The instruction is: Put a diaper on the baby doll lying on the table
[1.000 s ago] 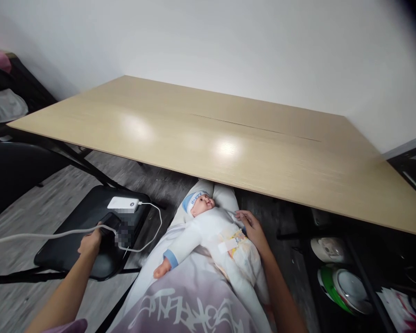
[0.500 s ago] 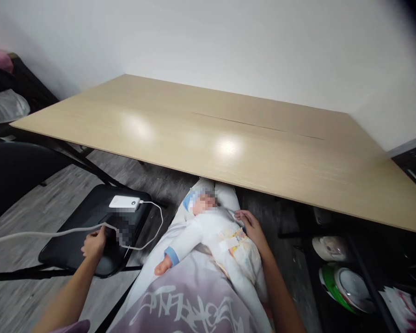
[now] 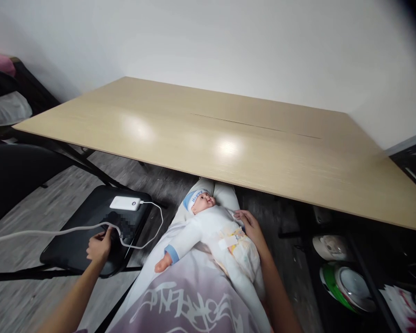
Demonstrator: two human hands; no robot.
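Observation:
A baby doll (image 3: pixel 217 233) in white clothes, a blue-and-white cap and a nappy lies on a white cloth across my lap. My right hand (image 3: pixel 249 227) rests flat on its side, fingers stretched out. My left hand (image 3: pixel 99 246) reaches over the seat of a black chair (image 3: pixel 72 240), its curled fingers touching a dark device (image 3: pixel 119 226) with a white cable (image 3: pixel 48 232) plugged into it. A white power bank (image 3: pixel 125 203) lies just beyond on the same seat.
A long light wooden table (image 3: pixel 229 138) spans the view above my lap, against a white wall. A dark shelf at the lower right holds a green-and-white bowl (image 3: pixel 346 286) and other items. Grey floor lies to the left.
My left hand has slid a little to the right and nearer along the chair seat, beside the dark device. My right hand and the doll have stayed in place.

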